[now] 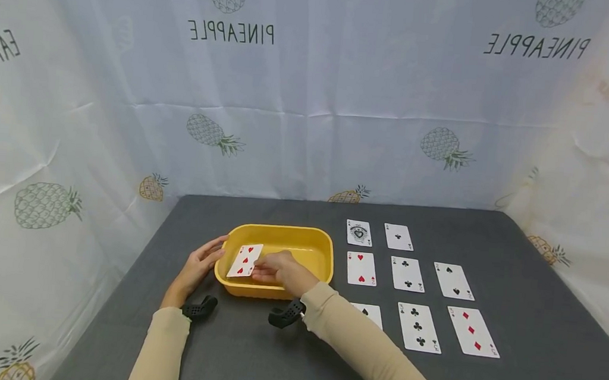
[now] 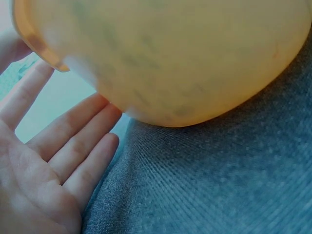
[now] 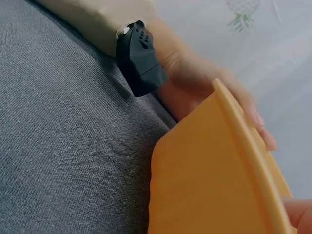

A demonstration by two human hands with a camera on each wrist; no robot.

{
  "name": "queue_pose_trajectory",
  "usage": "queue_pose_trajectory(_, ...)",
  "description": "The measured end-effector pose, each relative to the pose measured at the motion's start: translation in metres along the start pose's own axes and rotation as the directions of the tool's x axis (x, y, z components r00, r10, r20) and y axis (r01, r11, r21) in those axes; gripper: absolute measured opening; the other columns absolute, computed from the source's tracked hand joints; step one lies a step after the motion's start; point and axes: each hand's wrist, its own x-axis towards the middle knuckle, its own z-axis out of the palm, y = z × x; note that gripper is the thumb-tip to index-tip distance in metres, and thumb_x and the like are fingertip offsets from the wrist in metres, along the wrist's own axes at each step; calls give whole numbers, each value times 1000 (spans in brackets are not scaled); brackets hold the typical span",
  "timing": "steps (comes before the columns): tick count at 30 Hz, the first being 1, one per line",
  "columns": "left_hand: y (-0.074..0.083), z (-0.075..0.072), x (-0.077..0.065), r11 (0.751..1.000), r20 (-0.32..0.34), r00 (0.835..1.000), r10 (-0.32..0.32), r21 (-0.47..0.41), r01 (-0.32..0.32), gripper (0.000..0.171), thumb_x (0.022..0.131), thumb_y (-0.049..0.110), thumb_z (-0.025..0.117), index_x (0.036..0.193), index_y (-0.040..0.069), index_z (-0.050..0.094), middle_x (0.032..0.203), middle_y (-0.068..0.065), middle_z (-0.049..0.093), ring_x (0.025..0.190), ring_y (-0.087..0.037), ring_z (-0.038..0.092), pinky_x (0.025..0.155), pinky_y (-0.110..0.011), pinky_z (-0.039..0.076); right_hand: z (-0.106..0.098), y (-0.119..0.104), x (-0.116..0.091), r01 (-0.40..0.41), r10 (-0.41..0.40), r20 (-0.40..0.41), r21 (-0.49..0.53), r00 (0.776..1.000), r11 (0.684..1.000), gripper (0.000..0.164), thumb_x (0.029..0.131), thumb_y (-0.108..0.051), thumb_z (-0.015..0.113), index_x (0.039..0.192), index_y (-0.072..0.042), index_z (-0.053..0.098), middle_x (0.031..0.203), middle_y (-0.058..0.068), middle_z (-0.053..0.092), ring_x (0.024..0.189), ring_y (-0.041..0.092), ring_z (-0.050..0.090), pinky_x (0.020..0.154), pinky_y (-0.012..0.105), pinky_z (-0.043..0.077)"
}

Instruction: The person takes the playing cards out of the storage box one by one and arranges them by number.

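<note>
A yellow plastic basin (image 1: 308, 236) stands on the dark table. Inside its outline, my right hand (image 1: 288, 271) pinches a three of hearts playing card (image 1: 245, 261) by its right edge, face up. Whether the card touches the basin's floor, I cannot tell. At the basin's left end, my left hand (image 1: 193, 269) touches the rim and outer wall. The left wrist view shows that hand's fingers (image 2: 80, 146) fairly straight against the basin's outside. In the right wrist view, the basin's wall (image 3: 209, 170) hides most of my right hand; only a fingertip (image 3: 304, 214) shows.
Face-up cards lie in rows to the right: an ace of spades (image 1: 359, 233), ace of clubs (image 1: 399, 237), two of hearts (image 1: 361, 269), two of clubs (image 1: 407, 274), two of spades (image 1: 453, 281), three of clubs (image 1: 419, 327), three of diamonds (image 1: 473, 331). My sleeve partly covers a spade card (image 1: 372, 314).
</note>
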Motion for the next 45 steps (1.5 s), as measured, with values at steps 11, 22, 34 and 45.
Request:
queue_pose_trajectory(11,2,0,0,1000,3,1000,-8,12,8,55,100,31,52,148,9,37,144,-6,47,106,16,54,88,-8,47,-15,-11,-10,13,-15,49,41,999,999,29,88,-4,67,114,8,66,76,10,66,61,16,66,68,26,58)
queue_pose_trajectory(22,2,1,-2,1000,3,1000,8,17,-8,57,100,31,51,149,8,35,150,-10,40,108,18,51,89,-7,46,-32,-15,-21,63,-73,105,99,992,993,29,89,0,63,115,11,63,81,11,65,69,17,65,77,29,59)
queue_pose_trajectory(34,1,-1,-1,1000,13,999,29,6,-29,57,100,30,51,150,7,34,126,26,48,110,19,51,90,-7,46,-41,-20,-22,32,-38,55,94,998,995,25,87,0,66,111,8,66,67,8,65,58,15,65,54,24,56)
queue_pose_trajectory(45,1,-1,-2,1000,20,999,29,-2,-29,57,101,29,50,150,5,33,122,31,49,109,19,52,89,-7,46,-53,-18,-40,41,-45,111,43,993,998,22,88,-2,65,108,6,66,70,7,66,62,14,66,58,24,57)
